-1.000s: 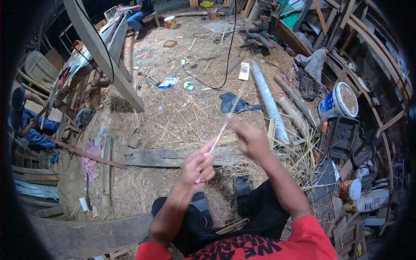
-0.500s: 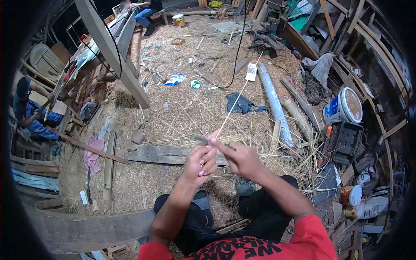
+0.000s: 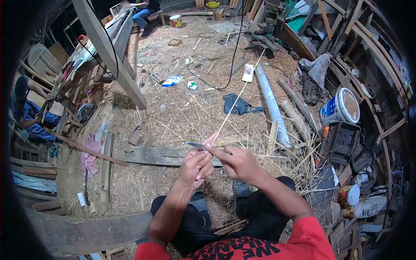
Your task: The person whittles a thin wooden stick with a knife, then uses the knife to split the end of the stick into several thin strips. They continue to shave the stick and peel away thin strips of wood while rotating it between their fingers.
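In the middle of the head view, a long thin pale strip [image 3: 236,102] slants up and right from my fingers. My left hand [image 3: 196,166] is closed around its lower end, palm side partly showing. A small knife blade [image 3: 193,144] points left, above the left fist and against my right fingers. My right hand [image 3: 236,162] is closed, its fingertips at the strip and the blade; the knife's handle is hidden. Both hands touch each other.
A grey plank [image 3: 160,156] lies beyond my hands. Loose straw [image 3: 294,167] and a white bucket [image 3: 342,106] are at the right, a wooden post [image 3: 110,54] at the left. One person [image 3: 37,108] sits far left, another [image 3: 143,15] at the back.
The blade shows more clearly now and points left. The strip's far end has shifted slightly right and up. My hands stay together, a little lower left in view.
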Motion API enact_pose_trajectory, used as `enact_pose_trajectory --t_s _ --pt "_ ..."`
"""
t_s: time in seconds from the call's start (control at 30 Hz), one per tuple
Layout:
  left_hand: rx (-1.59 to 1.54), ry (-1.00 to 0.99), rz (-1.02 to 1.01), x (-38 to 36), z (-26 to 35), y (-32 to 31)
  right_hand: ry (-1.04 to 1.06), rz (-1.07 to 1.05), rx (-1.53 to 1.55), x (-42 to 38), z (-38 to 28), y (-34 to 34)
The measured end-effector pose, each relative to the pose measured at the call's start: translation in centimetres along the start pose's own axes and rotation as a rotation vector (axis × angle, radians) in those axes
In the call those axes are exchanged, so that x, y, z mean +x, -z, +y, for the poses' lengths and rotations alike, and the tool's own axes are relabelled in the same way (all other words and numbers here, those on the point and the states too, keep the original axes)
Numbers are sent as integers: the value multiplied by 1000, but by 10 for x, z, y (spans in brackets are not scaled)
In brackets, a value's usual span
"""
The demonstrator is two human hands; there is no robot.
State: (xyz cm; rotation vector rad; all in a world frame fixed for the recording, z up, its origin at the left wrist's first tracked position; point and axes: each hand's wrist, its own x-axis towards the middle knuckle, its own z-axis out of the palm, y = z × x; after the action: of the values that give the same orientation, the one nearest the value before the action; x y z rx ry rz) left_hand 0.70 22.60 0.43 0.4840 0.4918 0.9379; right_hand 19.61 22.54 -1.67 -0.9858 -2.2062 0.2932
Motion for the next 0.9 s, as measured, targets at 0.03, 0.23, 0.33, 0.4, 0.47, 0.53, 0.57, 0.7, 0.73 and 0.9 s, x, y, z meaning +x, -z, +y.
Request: enact_pose_trajectory --t_s 0.03,0.23,0.33,0.4,0.47,0.53,0.57,0.7,0.73,0.9 --pt "-4 2 2 0 1 0 -15 7 -10 1 1 0" --pt "41 17 -116 -5 -2 -2 -217 127 -89 6 50 21" --pt "83 72 -152 -7 -5 -3 -323 273 8 6 90 36" --pt "52 73 -100 0 -8 -1 -286 302 67 3 96 27" --pt "50 46 -43 7 -8 1 -190 263 122 5 68 18" --pt "70 4 21 12 -8 2 -152 91 176 2 36 12" --pt "9 12 32 11 -8 4 -112 49 132 1 21 9" --pt "-178 51 -63 9 -6 7 -42 16 4 4 12 6" --pt "-194 68 -40 9 -6 8 -47 37 -16 4 15 6" --pt "-286 96 -122 8 -4 7 -38 3 -75 1 7 8"
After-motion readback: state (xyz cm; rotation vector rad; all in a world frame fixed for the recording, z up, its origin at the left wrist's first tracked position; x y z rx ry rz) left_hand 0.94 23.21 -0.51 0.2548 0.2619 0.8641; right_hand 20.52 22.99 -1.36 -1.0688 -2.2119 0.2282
